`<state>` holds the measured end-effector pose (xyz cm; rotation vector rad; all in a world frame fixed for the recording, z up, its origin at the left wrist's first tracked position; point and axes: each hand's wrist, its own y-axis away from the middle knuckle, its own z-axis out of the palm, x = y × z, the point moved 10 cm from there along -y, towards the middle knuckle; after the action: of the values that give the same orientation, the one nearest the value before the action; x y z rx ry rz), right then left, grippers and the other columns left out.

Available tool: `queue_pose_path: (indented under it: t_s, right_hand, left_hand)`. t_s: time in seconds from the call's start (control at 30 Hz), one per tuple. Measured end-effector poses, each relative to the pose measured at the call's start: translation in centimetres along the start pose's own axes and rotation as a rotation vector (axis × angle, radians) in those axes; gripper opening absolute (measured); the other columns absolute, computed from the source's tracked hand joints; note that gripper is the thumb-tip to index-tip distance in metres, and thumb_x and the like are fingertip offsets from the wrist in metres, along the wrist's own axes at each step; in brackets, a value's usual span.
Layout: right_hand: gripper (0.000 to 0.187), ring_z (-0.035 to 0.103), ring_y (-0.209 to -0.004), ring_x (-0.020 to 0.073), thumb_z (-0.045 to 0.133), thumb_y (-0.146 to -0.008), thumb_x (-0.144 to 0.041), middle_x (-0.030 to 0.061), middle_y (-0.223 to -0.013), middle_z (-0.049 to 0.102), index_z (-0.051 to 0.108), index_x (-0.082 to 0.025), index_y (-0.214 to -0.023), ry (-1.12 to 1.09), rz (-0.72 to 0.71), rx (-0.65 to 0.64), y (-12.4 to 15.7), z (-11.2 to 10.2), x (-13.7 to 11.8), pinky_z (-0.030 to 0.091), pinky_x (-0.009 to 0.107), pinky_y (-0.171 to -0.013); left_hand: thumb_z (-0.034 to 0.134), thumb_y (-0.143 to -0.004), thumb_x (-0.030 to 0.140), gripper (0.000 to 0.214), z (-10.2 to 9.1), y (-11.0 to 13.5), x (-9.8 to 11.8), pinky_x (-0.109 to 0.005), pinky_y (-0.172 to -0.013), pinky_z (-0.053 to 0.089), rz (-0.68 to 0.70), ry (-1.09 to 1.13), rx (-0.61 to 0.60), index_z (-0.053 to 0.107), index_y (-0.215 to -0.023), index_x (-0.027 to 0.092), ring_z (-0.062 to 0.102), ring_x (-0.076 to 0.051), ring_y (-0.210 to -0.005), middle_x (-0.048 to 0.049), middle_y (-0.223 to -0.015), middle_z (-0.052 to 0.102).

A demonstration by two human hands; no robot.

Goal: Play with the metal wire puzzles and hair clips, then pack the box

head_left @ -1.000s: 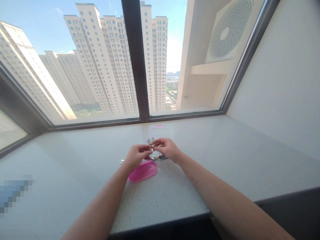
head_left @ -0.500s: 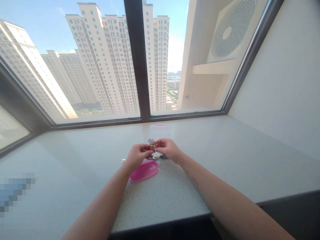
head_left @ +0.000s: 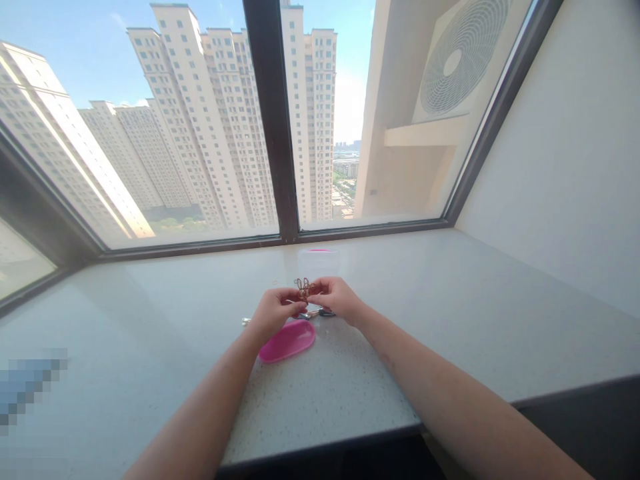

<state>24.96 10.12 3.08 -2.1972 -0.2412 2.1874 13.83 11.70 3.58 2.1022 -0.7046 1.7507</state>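
My left hand and my right hand meet over a pale stone windowsill. Both pinch a small coppery wire ornament with looped parts, held between the fingertips just above the sill. A pink oval lid lies flat on the sill under my left wrist. Small dark and metallic bits lie by my right hand; I cannot make out what they are.
A clear plastic box with a pink strip stands behind the hands near the window frame. A white wall closes the right side. The sill's front edge runs below my forearms.
The hands stay together on the wire ornament with only slight finger shifts. The view wobbles a little.
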Motion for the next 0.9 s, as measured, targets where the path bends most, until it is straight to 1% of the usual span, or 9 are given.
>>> queue_pose_path:
  t_s: [0.13,0.23,0.37,0.43,0.53,0.6,0.67,0.77,0.9]
  right_hand:
    - [0.024,0.044,-0.046,0.0057,0.07,-0.063,-0.027,0.0017,-0.07,0.064,0.063,-0.014,-0.082,0.002,-0.003,0.004,0.0,0.0,0.0,0.031,0.018,-0.041]
    - [0.026,0.047,-0.048,0.0068,0.07,-0.063,-0.026,0.0007,-0.07,0.063,0.062,-0.015,-0.086,0.027,-0.02,0.008,-0.1,0.0,0.0,0.033,0.018,-0.042]
    - [0.028,0.051,-0.052,0.0082,0.068,-0.065,-0.025,0.0031,-0.076,0.065,0.062,-0.014,-0.091,0.116,-0.074,0.001,-0.2,0.1,-0.3,0.038,0.019,-0.045]
    - [0.032,0.052,-0.053,0.0085,0.067,-0.066,-0.025,0.0043,-0.078,0.065,0.062,-0.014,-0.095,0.172,-0.105,0.018,-0.1,-0.1,-0.7,0.038,0.019,-0.046]
    - [0.033,0.052,-0.053,0.009,0.066,-0.069,-0.027,0.0052,-0.08,0.066,0.063,-0.014,-0.099,0.277,-0.166,0.09,0.1,-0.9,-1.9,0.04,0.02,-0.047]
    - [0.027,0.052,-0.053,0.0097,0.064,-0.071,-0.028,0.0051,-0.076,0.066,0.067,-0.014,-0.093,0.357,-0.211,0.132,0.3,-1.3,-2.8,0.041,0.021,-0.049]
    - [0.02,0.052,-0.054,0.0106,0.062,-0.073,-0.027,0.0044,-0.069,0.066,0.07,-0.014,-0.085,0.42,-0.249,0.142,0.5,-1.4,-3.5,0.041,0.021,-0.051]
    - [0.017,0.051,-0.05,0.0105,0.062,-0.073,-0.026,0.0028,-0.06,0.064,0.07,-0.013,-0.08,0.443,-0.251,0.106,0.6,-1.5,-3.7,0.039,0.021,-0.048]
    - [0.016,0.054,-0.046,0.0109,0.064,-0.07,-0.027,0.0014,-0.057,0.062,0.068,-0.013,-0.078,0.365,-0.15,-0.022,0.4,-1.3,-2.6,0.042,0.021,-0.045]
  left_hand:
    - [0.069,-0.067,0.028,0.03,0.2,0.0,-0.1,-0.03,-0.063,0.053,-0.004,0.006,-0.012,0.069,-0.092,0.012,0.066,-0.02,-0.072,-0.0093,-0.085,0.07]
    - [0.068,-0.068,0.028,0.03,0.2,-0.1,-0.2,-0.03,-0.063,0.052,0.002,0.002,-0.015,0.068,-0.092,0.011,0.066,-0.02,-0.072,-0.0092,-0.082,0.07]
    - [0.066,-0.069,0.027,0.026,0.2,-0.1,-0.2,-0.029,-0.064,0.051,0.028,-0.035,-0.018,0.068,-0.09,0.01,0.064,-0.018,-0.068,-0.008,-0.078,0.069]
    - [0.063,-0.071,0.027,0.025,0.2,-0.1,0.0,-0.029,-0.065,0.05,0.062,-0.104,-0.022,0.068,-0.09,0.011,0.064,-0.018,-0.068,-0.0073,-0.079,0.069]
    - [0.058,-0.074,0.027,0.021,0.3,0.0,0.4,-0.026,-0.065,0.048,0.133,-0.299,-0.019,0.068,-0.086,0.014,0.062,-0.017,-0.069,-0.0051,-0.077,0.069]
    - [0.056,-0.075,0.027,0.019,0.4,0.2,0.9,-0.024,-0.065,0.046,0.182,-0.423,-0.011,0.069,-0.083,0.015,0.061,-0.016,-0.069,-0.0038,-0.075,0.069]
    - [0.055,-0.075,0.026,0.019,0.6,0.3,1.4,-0.023,-0.063,0.045,0.225,-0.494,-0.007,0.069,-0.081,0.015,0.06,-0.016,-0.069,-0.0031,-0.073,0.068]
    - [0.055,-0.075,0.026,0.019,1.0,0.4,1.9,-0.022,-0.063,0.044,0.252,-0.501,-0.036,0.07,-0.079,0.015,0.059,-0.015,-0.07,-0.0028,-0.073,0.067]
    - [0.055,-0.075,0.024,0.019,1.5,0.4,1.3,-0.024,-0.067,0.046,0.217,-0.396,-0.123,0.07,-0.084,0.014,0.061,-0.018,-0.076,-0.004,-0.078,0.068]
